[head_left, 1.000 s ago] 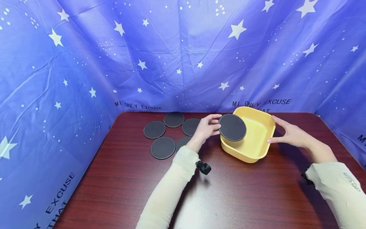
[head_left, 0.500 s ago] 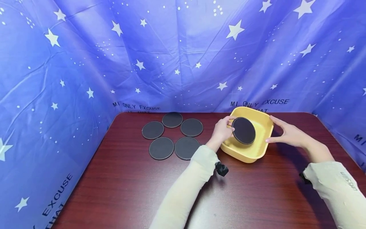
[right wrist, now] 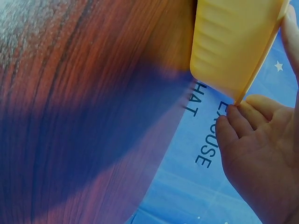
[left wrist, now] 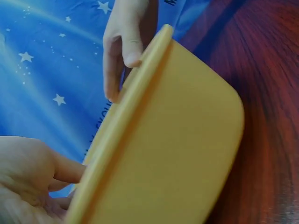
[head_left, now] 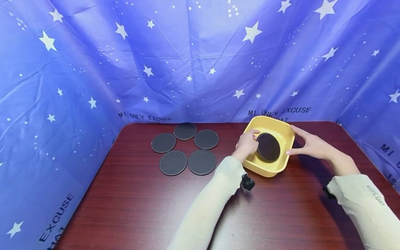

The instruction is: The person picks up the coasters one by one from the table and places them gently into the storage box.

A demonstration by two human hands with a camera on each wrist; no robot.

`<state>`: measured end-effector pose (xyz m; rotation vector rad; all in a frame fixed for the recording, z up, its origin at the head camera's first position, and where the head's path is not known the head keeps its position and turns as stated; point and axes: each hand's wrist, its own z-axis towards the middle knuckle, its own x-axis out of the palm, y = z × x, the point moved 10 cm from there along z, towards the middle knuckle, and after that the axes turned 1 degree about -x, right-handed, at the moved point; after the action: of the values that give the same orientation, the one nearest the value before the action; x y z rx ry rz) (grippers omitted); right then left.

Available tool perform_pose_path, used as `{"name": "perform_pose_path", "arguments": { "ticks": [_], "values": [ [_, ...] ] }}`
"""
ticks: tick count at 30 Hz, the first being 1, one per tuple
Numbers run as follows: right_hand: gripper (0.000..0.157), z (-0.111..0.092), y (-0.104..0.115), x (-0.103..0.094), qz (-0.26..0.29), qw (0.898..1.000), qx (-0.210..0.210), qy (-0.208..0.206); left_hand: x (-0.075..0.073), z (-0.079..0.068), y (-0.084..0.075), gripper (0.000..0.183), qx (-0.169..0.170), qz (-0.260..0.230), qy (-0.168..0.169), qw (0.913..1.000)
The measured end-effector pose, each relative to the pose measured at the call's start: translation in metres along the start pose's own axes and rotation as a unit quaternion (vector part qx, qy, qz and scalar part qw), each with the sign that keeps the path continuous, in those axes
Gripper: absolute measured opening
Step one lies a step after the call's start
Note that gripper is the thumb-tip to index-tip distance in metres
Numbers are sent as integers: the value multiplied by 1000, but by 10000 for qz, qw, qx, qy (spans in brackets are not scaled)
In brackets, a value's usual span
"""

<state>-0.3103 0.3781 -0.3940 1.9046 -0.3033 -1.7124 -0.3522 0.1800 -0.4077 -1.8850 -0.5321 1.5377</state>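
Note:
A black round coaster (head_left: pixel 269 148) is low inside a yellow plastic basin (head_left: pixel 260 170), tilted, its left edge at my left fingertips. My left hand (head_left: pixel 246 146) reaches over the basin's left rim and pinches that edge. In the left wrist view the fingers of the left hand (left wrist: pixel 28 179) vanish behind the basin's rim, so the coaster is hidden there. At the basin's right side my right hand (head_left: pixel 318 146) rests with thumb and fingers spread straight along the rim. The right wrist view shows the right hand (right wrist: pixel 266 149) with fingertips touching the basin's corner (right wrist: pixel 233 56).
Several more black coasters (head_left: pixel 201 162) lie flat in a loose ring left of the basin. The dark red wooden table (head_left: pixel 140 208) ends at a blue star-printed curtain (head_left: pixel 175 52) behind and to the sides. Black straps with a small block sit at both wrists.
My left hand has carried the coaster rightward from over the basin's left rim and down into the basin. The right hand has stayed at the rim. The view has shifted slightly.

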Motion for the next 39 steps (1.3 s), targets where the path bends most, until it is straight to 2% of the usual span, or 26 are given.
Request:
{"name": "perform_pose_path", "arguments": {
  "ticks": [4, 9, 16, 20, 26, 39],
  "values": [
    [115, 0, 2, 0, 10, 10000, -27, -7, 6, 2, 3, 45, -66, 135, 86, 9999],
    [115, -1, 1, 0, -10, 10000, 17, 6, 10, 4, 3, 43, 11, 179, 180, 9997],
    [114, 0, 0, 0, -37, 10000, 75, 43, 11, 1, 0, 52, 176, -93, 310, 9993],
    [114, 0, 0, 0, -16, 9999, 93, 44, 12, 0, 0, 52, 190, -480, 405, 9978],
    [115, -1, 0, 1, -3, 9999, 114, 68, 9, -2, 0, 52, 314, -1282, 543, 9898],
    [116, -1, -1, 1, -28, 9999, 117, 52, -5, -11, -5, 56, 978, -1930, 744, 9735]
  ]
}}
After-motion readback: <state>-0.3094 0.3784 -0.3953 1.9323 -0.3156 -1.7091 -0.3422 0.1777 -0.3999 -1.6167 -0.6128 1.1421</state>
